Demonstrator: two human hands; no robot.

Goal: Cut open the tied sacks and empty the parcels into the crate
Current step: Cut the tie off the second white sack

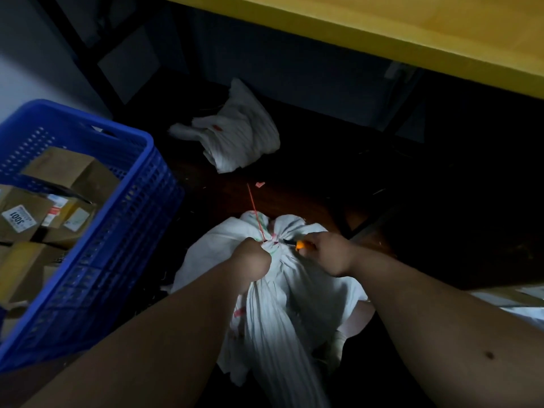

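A white woven sack (pixel 273 304) stands on the dark floor in front of me, its neck gathered and tied with a red string (pixel 255 214) that trails away from me. My left hand (pixel 253 258) grips the bunched neck just below the knot. My right hand (pixel 326 254) holds an orange-handled cutter (pixel 298 245) with its dark blade at the tie. The blue plastic crate (pixel 123 219) stands to the left, and several cardboard parcels (pixel 56 184) lie in it.
A limp white sack (pixel 235 139) lies crumpled on the floor farther back. A yellow tabletop (pixel 382 28) overhangs the area above, with dark metal legs beneath. Red string scraps (pixel 259 184) lie on the floor between the sacks.
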